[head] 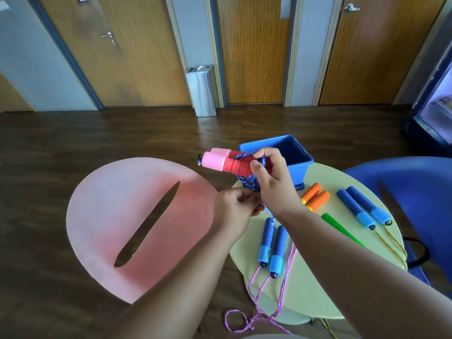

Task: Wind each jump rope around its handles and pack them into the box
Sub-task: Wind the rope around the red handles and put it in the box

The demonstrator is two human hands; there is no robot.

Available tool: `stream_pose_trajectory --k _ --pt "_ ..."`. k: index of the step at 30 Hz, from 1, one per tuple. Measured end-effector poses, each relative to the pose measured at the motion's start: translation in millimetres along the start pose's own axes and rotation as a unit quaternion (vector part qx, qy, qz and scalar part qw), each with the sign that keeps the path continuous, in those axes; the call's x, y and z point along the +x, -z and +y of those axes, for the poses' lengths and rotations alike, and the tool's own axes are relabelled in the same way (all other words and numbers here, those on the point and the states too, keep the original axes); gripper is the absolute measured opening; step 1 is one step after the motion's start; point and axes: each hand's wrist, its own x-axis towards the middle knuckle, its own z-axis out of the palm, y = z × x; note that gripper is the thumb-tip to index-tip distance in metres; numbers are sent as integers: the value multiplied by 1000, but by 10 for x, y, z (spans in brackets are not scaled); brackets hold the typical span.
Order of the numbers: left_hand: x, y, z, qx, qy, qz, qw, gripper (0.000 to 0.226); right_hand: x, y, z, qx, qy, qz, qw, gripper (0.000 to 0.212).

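Head view, read from the near edge outward. A pink cord (264,318) hangs off the rim of the round table (305,289) and runs up to a pair of blue handles (271,243) lying side by side, not yet wound. Farther right on the table lie a green handle (342,228), partly hidden by the right forearm, a second blue pair (364,206) and an orange pair (315,196). Above the table's left edge the left hand (234,206) pinches the lower run of a blue cord (248,184). The right hand (271,177) is curled around the red-and-pink handles (225,162), held together as one bundle with the cord looped over them. The bundle's long axis lies near horizontal, its pink ends pointing left, away from the box. The blue box (288,152) stands open-topped at the table's far edge, just beyond and slightly right of the right hand, which is the nearer hand to it. By this layout, packing calls for a short carry forward and right, with the bundle turned to fit the opening; the pinched end may unwind if let go early. A pink chair (137,223) and a blue chair (415,187) flank the table; beyond stand wooden doors (254,57) and a metal bin (201,90).
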Motion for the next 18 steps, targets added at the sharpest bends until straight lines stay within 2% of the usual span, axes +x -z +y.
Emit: stream_pose_trajectory --k 4,8,12,16,18 --pt "-28 -56 -12 23 -10 16 1000 32 10 48 39 21 -20 -18 999 10" --pt "-10 -66 -42 45 -35 34 998 21 4 101 20 69 -25 -32 997 13" --pt "-21 -58 -77 20 -18 36 999 19 -5 85 41 15 -28 -42 999 11" --pt "-34 -60 -80 138 -43 63 987 27 -57 76 80 -33 -3 -20 999 17" --pt "-35 -68 -51 142 -5 46 989 33 -98 84 138 -51 5 -7 999 20"
